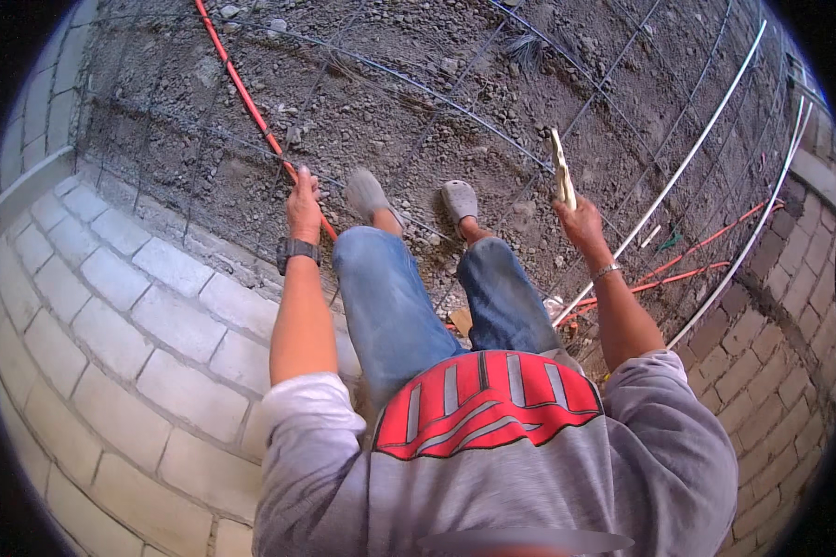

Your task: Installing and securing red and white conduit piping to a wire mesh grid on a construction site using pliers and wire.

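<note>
My left hand (304, 206), with a dark watch at the wrist, is closed round an orange-red flexible conduit (241, 85). The conduit runs from the far edge down past my left knee. Off to the right, my right hand (581, 223) grips a narrow, cream-coloured tool (562, 167) that points away from me. Its exact kind is hard to make out. Below both hands lies a grid of thin steel rebar (418, 84) over rough, stony soil (279, 65).
Pale block walls (176, 265) on the left and brown ones (762, 399) on the right border the soil. White pipes (692, 158) and more orange conduit (683, 276) lie at the right. My feet in grey clogs (367, 192) are among the bars.
</note>
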`<act>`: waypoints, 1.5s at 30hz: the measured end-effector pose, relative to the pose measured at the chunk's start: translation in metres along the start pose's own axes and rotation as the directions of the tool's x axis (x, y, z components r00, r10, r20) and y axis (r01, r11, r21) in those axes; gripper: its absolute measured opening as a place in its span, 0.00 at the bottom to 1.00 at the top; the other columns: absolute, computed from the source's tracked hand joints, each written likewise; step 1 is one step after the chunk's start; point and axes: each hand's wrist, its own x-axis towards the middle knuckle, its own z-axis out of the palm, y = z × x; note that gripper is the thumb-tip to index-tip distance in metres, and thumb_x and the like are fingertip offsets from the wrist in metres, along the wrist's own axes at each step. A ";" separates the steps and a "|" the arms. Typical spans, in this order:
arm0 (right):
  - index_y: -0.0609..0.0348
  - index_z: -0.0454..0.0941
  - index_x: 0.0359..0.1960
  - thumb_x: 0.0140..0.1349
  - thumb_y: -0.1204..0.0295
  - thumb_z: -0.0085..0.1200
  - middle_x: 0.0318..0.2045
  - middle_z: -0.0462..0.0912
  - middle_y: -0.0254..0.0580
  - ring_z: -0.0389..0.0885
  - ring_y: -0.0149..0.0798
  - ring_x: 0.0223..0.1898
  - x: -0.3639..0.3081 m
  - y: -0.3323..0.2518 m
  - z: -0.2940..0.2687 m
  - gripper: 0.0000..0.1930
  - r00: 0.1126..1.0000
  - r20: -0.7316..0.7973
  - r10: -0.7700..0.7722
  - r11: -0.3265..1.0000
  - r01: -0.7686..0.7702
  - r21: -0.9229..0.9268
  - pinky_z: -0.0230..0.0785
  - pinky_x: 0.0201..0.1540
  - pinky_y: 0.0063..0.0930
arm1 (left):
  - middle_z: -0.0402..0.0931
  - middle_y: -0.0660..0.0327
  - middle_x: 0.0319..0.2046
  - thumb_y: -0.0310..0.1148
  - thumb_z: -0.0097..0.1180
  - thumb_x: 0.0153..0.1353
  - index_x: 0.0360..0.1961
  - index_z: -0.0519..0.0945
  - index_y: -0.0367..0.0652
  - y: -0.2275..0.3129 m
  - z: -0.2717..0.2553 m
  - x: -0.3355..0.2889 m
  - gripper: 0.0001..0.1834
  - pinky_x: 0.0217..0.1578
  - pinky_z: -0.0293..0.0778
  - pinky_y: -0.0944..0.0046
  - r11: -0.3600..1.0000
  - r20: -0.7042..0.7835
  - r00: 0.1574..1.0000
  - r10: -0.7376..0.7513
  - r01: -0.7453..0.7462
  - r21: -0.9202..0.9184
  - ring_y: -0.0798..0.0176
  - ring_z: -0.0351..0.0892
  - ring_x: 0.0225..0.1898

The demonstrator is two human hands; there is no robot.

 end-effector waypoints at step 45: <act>0.60 0.76 0.29 0.47 0.66 0.58 0.22 0.78 0.56 0.77 0.58 0.28 0.026 -0.258 0.082 0.11 0.823 0.158 -0.546 0.759 0.406 0.509 0.68 0.32 0.47 | 0.56 0.72 0.16 0.39 0.48 0.65 0.44 0.72 0.42 0.154 0.088 0.101 0.13 0.19 0.56 0.71 0.746 0.692 0.722 0.000 0.461 -0.481 0.75 0.55 0.15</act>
